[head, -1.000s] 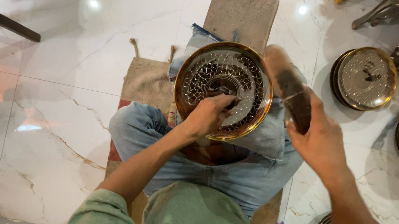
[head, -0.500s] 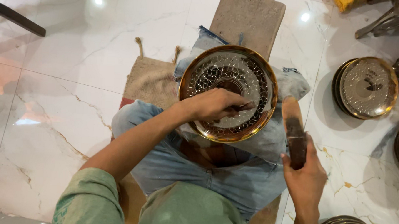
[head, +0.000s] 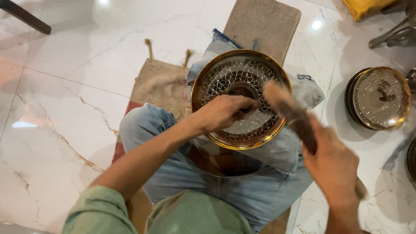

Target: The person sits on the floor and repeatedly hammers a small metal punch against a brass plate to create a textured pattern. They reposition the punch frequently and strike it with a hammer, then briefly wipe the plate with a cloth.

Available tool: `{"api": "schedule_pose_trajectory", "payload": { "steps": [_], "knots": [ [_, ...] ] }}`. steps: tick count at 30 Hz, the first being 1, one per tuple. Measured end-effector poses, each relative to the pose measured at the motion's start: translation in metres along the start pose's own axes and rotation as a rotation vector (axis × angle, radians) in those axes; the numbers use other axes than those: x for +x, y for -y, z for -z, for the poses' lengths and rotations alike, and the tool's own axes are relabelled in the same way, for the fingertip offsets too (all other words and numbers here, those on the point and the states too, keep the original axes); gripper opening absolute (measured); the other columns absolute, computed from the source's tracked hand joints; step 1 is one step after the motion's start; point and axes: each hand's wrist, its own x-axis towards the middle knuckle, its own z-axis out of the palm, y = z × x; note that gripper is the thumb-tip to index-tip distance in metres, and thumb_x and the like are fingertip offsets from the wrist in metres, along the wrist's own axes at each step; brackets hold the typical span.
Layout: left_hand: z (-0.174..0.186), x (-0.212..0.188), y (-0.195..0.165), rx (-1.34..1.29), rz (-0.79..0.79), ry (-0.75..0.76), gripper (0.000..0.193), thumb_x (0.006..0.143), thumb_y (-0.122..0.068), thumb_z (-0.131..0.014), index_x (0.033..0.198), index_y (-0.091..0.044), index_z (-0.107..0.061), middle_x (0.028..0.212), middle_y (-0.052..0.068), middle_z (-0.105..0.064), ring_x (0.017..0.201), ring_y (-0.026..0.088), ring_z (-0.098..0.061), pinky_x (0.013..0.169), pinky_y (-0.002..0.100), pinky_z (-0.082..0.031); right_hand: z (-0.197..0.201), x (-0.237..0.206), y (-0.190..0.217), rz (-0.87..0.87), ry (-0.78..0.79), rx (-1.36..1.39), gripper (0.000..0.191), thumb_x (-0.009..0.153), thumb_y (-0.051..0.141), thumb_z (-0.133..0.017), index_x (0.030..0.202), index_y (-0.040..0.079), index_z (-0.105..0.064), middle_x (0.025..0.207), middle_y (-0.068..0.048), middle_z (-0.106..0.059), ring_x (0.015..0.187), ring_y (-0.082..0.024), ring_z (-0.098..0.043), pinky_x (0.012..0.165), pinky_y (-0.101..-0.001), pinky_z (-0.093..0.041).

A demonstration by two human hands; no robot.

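A: Where is the round brass plate [head: 239, 99]?

B: On the seated person's lap, on a denim cloth [head: 282, 149], over the marble floor [head: 68, 76]. The left hand [head: 222, 112] curls closed on a small tool at its patterned middle.

A: And the right hand [head: 331, 164]?

B: Wrapped around a wooden mallet [head: 289, 111], raised over the rim.

A: How far along?

B: The pattern looks full already. A similar stack of plates [head: 379, 97] sits beside it.

Left hand [head: 222, 114] on a patterned brass plate [head: 240, 99], right hand [head: 333, 164] around a brush [head: 291, 114].
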Motion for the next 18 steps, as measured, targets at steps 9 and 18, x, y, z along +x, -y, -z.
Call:
{"api": "schedule_pose_trajectory", "payload": {
  "steps": [9,18],
  "knots": [
    [-0.043,-0.036,-0.017,-0.053,0.426,-0.547,0.025,0.1,-0.011,-0.066,0.122,-0.003,-0.057,0.098,0.02,-0.071,0.086,0.037,-0.071,0.074,0.047,-0.054,0.093,0.064,0.068,0.341,0.199,-0.376,0.08,0.088,0.009,-0.065,0.156,0.04,-0.037,0.099,-0.01,-0.066,0.079,-0.033,-0.074,0.06,-0.0475,-0.06],
    [-0.075,-0.043,-0.031,0.047,0.479,-0.915,0.026,0.096,-0.005,-0.069,0.113,0.005,-0.052,0.093,0.021,-0.069,0.083,0.04,-0.068,0.073,0.048,-0.052,0.104,0.055,0.102,0.628,0.052,-0.179,0.073,0.095,0.011,-0.06,0.16,0.036,-0.038,0.084,-0.008,-0.06,0.066,-0.021,-0.065,0.059,-0.0366,-0.058]
  ]
}}
